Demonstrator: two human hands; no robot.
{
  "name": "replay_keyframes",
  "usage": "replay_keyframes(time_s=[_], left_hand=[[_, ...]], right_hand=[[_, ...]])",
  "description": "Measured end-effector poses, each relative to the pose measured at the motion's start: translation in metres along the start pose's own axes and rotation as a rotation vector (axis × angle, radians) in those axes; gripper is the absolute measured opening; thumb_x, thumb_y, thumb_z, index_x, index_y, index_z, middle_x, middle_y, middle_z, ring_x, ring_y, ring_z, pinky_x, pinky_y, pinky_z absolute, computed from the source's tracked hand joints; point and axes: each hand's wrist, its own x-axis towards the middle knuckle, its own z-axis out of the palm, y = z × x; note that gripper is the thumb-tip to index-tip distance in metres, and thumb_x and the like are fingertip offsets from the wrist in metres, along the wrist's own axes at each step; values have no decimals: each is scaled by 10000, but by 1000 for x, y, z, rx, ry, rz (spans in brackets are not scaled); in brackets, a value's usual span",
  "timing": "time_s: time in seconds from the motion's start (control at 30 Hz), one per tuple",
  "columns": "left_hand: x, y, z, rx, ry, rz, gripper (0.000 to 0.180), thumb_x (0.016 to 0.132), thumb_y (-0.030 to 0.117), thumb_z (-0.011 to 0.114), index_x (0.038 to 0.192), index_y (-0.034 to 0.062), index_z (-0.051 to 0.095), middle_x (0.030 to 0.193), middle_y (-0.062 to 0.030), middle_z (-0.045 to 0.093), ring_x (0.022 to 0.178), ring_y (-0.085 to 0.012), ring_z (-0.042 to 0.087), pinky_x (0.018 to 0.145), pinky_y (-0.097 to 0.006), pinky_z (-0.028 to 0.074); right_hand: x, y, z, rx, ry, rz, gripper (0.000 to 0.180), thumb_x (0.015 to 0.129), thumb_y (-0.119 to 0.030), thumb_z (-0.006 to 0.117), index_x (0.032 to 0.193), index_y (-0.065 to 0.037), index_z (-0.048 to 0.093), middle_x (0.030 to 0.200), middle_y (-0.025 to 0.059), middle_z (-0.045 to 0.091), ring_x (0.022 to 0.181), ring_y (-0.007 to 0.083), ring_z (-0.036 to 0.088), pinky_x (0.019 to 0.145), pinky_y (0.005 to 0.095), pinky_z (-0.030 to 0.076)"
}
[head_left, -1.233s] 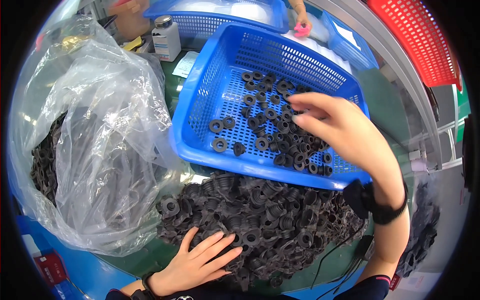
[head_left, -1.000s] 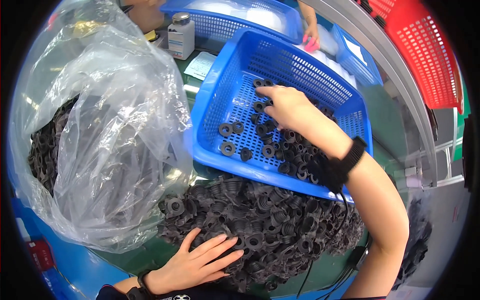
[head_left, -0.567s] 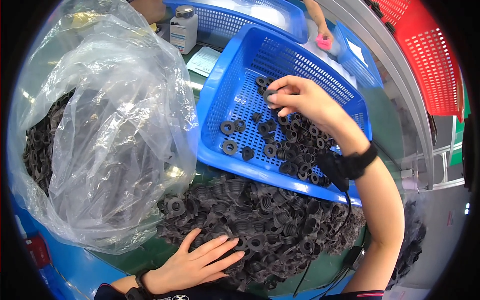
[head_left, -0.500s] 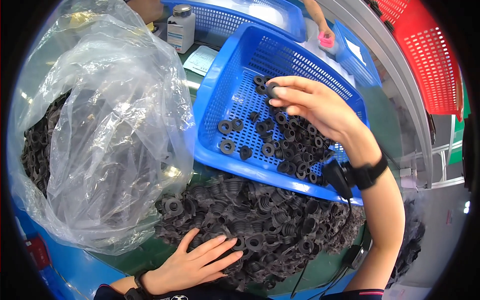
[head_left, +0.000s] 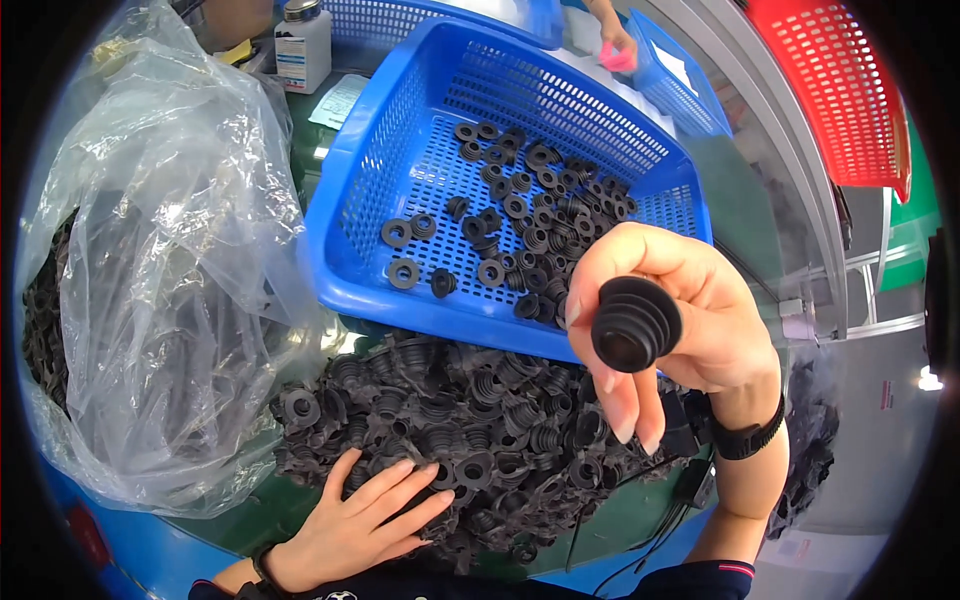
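**One ribbed bellows held up, the heap below**

Far left: a large clear plastic bag [head_left: 170, 270], crumpled and part open, more black rubber parts showing dimly through its wall.

Low centre-left: left hand [head_left: 365, 515] lies flat, fingers spread, palm down on the near edge of the pile of black rubber bellows [head_left: 470, 420]. It grips nothing; it only rests on the parts. A dark band sits at that wrist.

Centre: the pile lies loose on the green bench, touching the near wall of the blue perforated basket [head_left: 400, 130]. The basket is tilted, and a scatter of the same black parts lies across its floor, thicker toward the right side.

Behind the basket, upper left: a white bottle [head_left: 302, 45] with a dark cap, upright.

Right of centre: right hand [head_left: 670, 310] raised above the pile, thumb and fingers pinched on a single black rubber bellows [head_left: 635, 322], ribbed, its round end facing the viewer. A black wristband sits on that wrist.

Far right, top: a red perforated basket [head_left: 850, 90] on a grey rack.
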Motion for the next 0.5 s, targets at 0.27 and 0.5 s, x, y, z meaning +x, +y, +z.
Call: replay_keyframes(time_s=[0.27, 0.5], left_hand=[[0, 0, -1, 41, 7, 14, 615, 662, 347, 623, 1218, 213, 398, 1235, -14, 397, 1139, -145, 351, 916, -471, 240], [2, 1, -2, 46, 7, 12, 609, 670, 348, 615, 1221, 209, 394, 1241, -17, 392, 1137, -147, 354, 909, -462, 253]], right_hand=[[-3, 0, 15, 7, 26, 38, 215, 830, -60, 444, 924, 132, 437, 688, 195, 536, 497, 209, 575, 375, 238, 497], [-12, 2, 46, -333, 418, -220, 160, 663, 91, 563, 798, 97, 476, 763, 182, 538, 598, 179, 574, 431, 224, 518]])
